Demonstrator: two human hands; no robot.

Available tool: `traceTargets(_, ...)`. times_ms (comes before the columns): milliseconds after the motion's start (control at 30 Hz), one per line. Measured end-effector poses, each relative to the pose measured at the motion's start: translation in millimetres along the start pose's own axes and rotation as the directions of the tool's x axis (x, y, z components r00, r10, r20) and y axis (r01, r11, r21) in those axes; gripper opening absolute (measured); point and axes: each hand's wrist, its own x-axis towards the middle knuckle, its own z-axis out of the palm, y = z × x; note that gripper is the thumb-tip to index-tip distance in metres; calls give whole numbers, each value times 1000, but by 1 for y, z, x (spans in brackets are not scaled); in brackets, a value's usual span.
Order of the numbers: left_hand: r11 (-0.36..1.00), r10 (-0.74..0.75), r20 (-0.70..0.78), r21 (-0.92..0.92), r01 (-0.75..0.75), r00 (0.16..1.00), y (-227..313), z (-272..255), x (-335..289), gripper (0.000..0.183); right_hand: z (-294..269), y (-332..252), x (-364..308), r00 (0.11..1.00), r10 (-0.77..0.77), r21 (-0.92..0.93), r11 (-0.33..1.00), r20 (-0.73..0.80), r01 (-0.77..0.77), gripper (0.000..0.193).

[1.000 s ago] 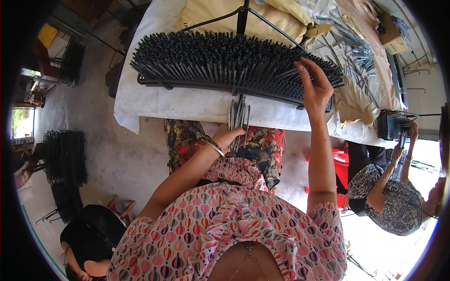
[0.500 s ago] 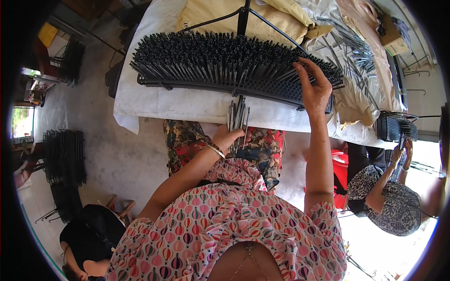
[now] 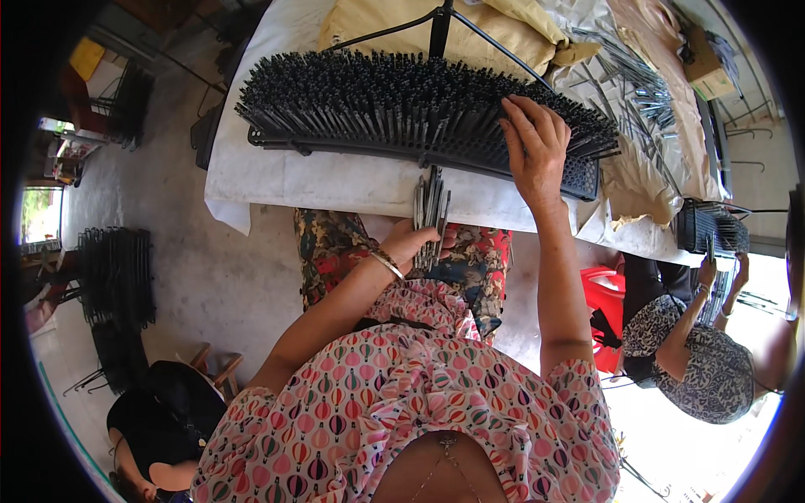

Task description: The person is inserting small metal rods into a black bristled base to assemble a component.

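Observation:
My left hand (image 3: pixel 415 243) is closed round a bundle of thin grey metal rods (image 3: pixel 432 199), held upright over my lap just below the table edge. In front of me stands a long black perforated rack (image 3: pixel 369 154), densely filled with upright dark rods (image 3: pixel 352 96). At the right part of this rack, my right hand (image 3: pixel 539 151) reaches in among the rods with bent fingers, thumb and fingertips close together. Whatever lies between those fingertips is too small to make out. Beneath that hand, bare holes show along the rack's front strip.
White cloth (image 3: pixel 335 180) covers the table. Loose rods (image 3: pixel 650 101) lie on brown paper (image 3: pixel 646 189) at the right. A co-worker (image 3: pixel 696 352) handles rods at a smaller rack (image 3: pixel 700 226). Another person in black (image 3: pixel 168 415) is at lower left, near stacked black racks (image 3: pixel 116 277).
My right hand has moved left along the rack, away from its right end. My left hand still holds the bundle, its rods now closer together.

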Motion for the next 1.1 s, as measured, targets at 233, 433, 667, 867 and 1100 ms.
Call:
traceTargets(233,999,24,-83,31,-22,996,-5,3,6,22,-1,-6,-2,1000,25,-29,999,-8,-25,23)
traceTargets(433,999,30,-124,45,-24,992,-5,6,6,18,-3,-9,-4,988,143,116,984,-55,-136,20)
traceTargets(667,999,31,-149,38,-25,988,-9,5,9,21,-6,-13,6,994,71,107,992,-88,-62,15)
traceTargets(867,995,77,-89,66,-71,993,-15,0,9,22,1,-5,-2,983,170,0,985,-69,-171,17)
traceTargets(1100,999,24,-135,-18,-27,991,-11,7,5,23,-14,-19,-13,996,87,57,995,-15,-86,34)
